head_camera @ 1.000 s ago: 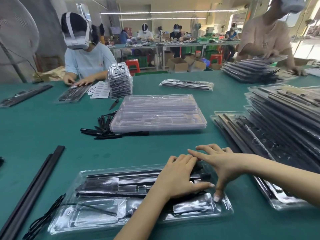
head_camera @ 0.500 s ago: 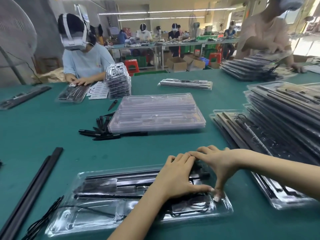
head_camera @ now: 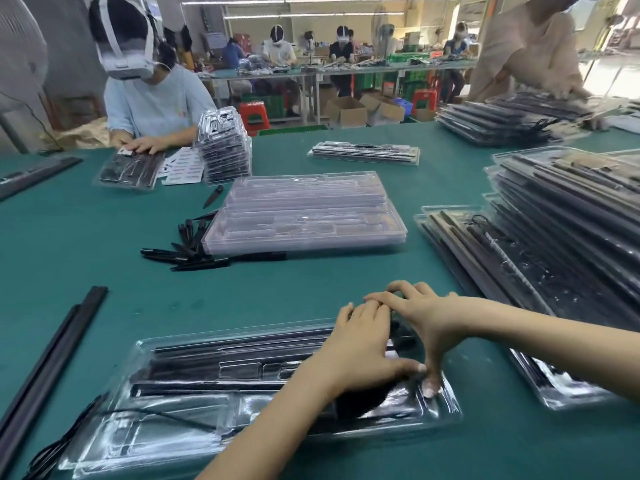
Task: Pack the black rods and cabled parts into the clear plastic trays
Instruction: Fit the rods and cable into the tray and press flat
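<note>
Now the clear tray sits on the green table right in front, and the left hand and right hand both press flat on its right end, gripping nothing. It looks thin, shiny, light and bendy, so holding both ends seems best. Hard, straight black rods lie inside.
</note>
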`<control>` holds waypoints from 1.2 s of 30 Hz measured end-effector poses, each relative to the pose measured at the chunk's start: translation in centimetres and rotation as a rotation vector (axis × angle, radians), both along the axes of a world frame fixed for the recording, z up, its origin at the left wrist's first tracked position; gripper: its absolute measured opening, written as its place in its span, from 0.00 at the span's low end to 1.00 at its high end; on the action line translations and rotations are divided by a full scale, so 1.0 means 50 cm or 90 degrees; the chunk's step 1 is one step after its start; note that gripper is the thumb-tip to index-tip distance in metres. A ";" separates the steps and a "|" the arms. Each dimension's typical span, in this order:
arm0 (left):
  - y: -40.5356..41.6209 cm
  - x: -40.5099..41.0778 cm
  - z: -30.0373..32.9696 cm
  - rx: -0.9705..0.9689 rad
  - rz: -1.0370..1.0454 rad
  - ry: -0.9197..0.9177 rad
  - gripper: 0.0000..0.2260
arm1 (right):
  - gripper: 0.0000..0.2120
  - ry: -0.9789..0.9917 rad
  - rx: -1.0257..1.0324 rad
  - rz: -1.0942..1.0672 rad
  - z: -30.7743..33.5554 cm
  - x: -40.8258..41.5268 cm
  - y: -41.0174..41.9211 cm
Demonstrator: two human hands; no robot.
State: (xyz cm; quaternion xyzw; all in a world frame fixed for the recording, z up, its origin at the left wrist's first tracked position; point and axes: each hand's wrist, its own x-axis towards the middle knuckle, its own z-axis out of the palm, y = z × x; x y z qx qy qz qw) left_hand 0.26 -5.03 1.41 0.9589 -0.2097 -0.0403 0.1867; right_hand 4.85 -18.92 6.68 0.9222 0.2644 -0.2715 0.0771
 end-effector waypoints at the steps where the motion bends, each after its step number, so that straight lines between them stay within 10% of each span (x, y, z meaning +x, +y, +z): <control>1: -0.010 -0.004 0.004 0.007 0.009 0.031 0.42 | 0.67 -0.003 0.001 -0.005 -0.001 0.000 -0.001; 20: -0.067 0.003 0.020 0.015 0.130 0.110 0.56 | 0.68 -0.024 0.038 -0.057 -0.015 -0.010 -0.011; 36: 0.023 -0.016 0.041 -0.222 0.080 0.186 0.41 | 0.71 0.006 0.050 -0.043 -0.023 -0.002 -0.011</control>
